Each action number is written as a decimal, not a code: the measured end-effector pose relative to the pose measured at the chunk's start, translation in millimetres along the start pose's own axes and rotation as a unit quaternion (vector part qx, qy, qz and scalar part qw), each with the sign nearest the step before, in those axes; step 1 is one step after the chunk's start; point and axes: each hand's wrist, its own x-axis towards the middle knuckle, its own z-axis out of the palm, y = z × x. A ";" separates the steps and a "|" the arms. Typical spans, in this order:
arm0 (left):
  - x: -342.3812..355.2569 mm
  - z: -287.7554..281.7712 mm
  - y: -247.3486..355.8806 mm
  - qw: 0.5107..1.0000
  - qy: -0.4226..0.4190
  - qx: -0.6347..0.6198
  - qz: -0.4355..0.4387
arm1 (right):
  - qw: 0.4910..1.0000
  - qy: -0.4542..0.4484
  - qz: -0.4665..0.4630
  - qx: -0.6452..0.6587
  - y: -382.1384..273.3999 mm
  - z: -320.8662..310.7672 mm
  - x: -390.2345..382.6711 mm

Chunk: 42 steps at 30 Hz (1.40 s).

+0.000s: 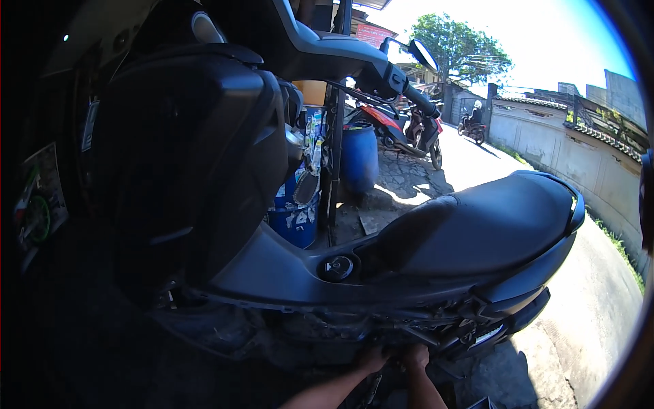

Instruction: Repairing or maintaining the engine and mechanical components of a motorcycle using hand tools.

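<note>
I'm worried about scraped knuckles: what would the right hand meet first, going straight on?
Probably the scooter's exposed lower side, just beyond the right hand; shadow hides the exact part, and depth is unclear.

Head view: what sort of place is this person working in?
Probably a small roadside motorcycle workshop: a large matte dark-grey scooter stands with dark metal parts exposed along its lower side, a blue plastic drum sits beyond it, and a sunlit pale road runs alongside.

With the left hand and right hand low at the scooter's near side, cap lies at eleven o'clock, seat at one. Behind: barrel at twelve, bike beyond it; wall at one.
</note>
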 end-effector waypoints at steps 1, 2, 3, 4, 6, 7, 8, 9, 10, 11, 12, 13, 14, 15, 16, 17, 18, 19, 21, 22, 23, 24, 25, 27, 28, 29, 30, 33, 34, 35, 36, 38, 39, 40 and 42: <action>0.0 -1.1 4.5 1.000 0.001 -0.004 -0.001 | 1.000 0.001 0.000 -0.004 3.1 2.3 4.4; 0.2 -2.1 9.1 1.000 -0.013 -0.013 -0.008 | 1.000 -0.003 0.010 -0.007 8.5 7.7 11.8; 1.3 -3.6 13.3 0.999 -0.026 -0.022 -0.014 | 1.000 -0.006 0.020 -0.009 12.5 10.9 16.7; 1.2 -4.3 12.6 0.999 -0.024 -0.025 -0.019 | 1.000 -0.008 0.017 -0.014 13.7 12.7 17.1; 1.2 -5.5 11.3 1.000 -0.008 -0.026 0.007 | 1.000 0.011 -0.011 -0.020 16.3 14.5 17.3; 1.3 -6.4 10.5 1.000 -0.008 -0.028 0.004 | 1.000 0.009 -0.011 -0.023 14.7 15.5 17.2; 1.3 -7.0 10.1 0.998 0.014 -0.044 0.033 | 1.000 0.016 0.017 -0.006 11.8 15.8 16.9; 1.4 -7.3 10.1 0.996 0.036 -0.059 0.062 | 0.999 0.022 0.045 0.012 10.7 16.6 17.1; 1.2 -9.0 10.9 0.996 0.035 -0.060 0.061 | 0.999 0.022 0.046 0.010 11.7 19.7 18.5; 1.0 -10.5 11.9 0.998 0.005 -0.052 0.037 | 0.999 0.035 0.026 0.013 13.6 23.8 20.5; 0.5 -12.0 13.0 0.999 -0.024 -0.043 0.014 | 0.999 0.048 0.006 0.015 15.2 26.1 20.9; 0.9 -14.4 15.5 0.999 -0.024 -0.044 0.013 | 0.999 0.048 0.007 0.014 15.9 24.7 20.3; 0.6 -17.1 18.5 0.999 -0.025 -0.045 0.017 | 0.999 0.040 0.004 0.009 16.3 22.3 18.9; 0.2 -18.1 19.6 0.998 -0.025 -0.046 0.022 | 0.999 0.032 0.001 0.003 16.3 20.5 18.4; -0.5 -16.1 17.8 0.998 -0.025 -0.048 0.020 | 1.000 0.031 0.000 0.001 15.7 19.7 17.9; -0.3 -13.6 14.8 0.999 -0.021 -0.049 0.007 | 1.000 0.026 -0.007 -0.010 14.6 19.7 17.8; -1.0 -11.2 12.5 0.999 -0.017 -0.051 -0.006 | 0.999 0.022 -0.014 -0.021 14.6 20.1 18.4; -1.2 -13.0 15.1 0.998 -0.019 -0.053 -0.005 | 0.999 0.023 -0.011 -0.022 17.4 22.3 22.2; -0.1 -17.0 20.5 0.999 -0.020 -0.051 0.002 | 1.000 0.002 0.020 0.002 24.8 27.2 30.9; -0.9 -16.6 18.4 0.999 -0.020 -0.051 0.000 | 1.000 0.001 0.020 0.001 22.4 25.9 28.0; -0.8 -15.6 15.9 0.999 -0.012 -0.042 0.009 | 1.000 0.007 0.008 0.004 18.5 24.1 24.0; -1.1 -15.0 14.0 0.999 -0.004 -0.033 0.017 | 1.000 0.012 -0.003 0.006 15.4 23.1 20.6; -0.9 -15.7 15.3 0.999 -0.006 -0.033 0.019 | 1.000 0.014 -0.001 0.007 15.3 22.6 19.7; 0.0 -17.4 18.5 0.998 -0.044 -0.032 -0.006 | 0.999 0.045 -0.008 -0.010 15.3 21.2 18.6; 0.4 -15.0 14.8 0.999 -0.043 -0.031 -0.006 | 0.999 0.044 -0.009 -0.009 11.6 16.8 15.3; 0.9 -11.0 9.2 0.997 -0.064 -0.020 -0.034 | 0.999 0.012 -0.018 -0.028 6.5 9.0 9.9; 1.6 -8.2 4.7 0.994 -0.084 -0.008 -0.062 | 0.998 -0.020 -0.028 -0.045 3.0 5.1 6.5; 0.8 -16.3 20.3 1.000 -0.008 -0.026 0.002 | 0.999 0.034 -0.019 0.002 6.2 5.1 5.9; 0.7 -16.6 20.1 1.000 -0.009 -0.024 0.004 | 0.999 0.034 -0.018 0.005 7.6 6.1 6.5; 0.2 -15.8 19.1 1.000 -0.015 -0.020 -0.010 | 0.999 0.024 -0.030 -0.014 9.5 7.4 8.9; -0.6 -14.7 17.5 0.999 -0.022 -0.015 -0.023 | 0.998 0.014 -0.042 -0.032 10.9 9.1 11.3; 1.2 -6.2 4.4 0.998 -0.045 -0.013 -0.033 | 0.999 -0.002 -0.038 -0.007 12.3 11.7 15.4; 3.2 -1.5 -2.0 0.997 -0.068 -0.013 -0.041 | 0.999 -0.016 -0.031 0.017 13.1 13.1 18.1; 4.1 -2.9 1.4 0.997 -0.070 -0.011 -0.036 | 0.999 -0.013 -0.028 0.020 17.0 16.4 22.0; 1.3 -4.1 9.6 1.000 -0.019 -0.004 -0.001 | 0.999 -0.001 -0.002 0.038 25.3 22.3 28.3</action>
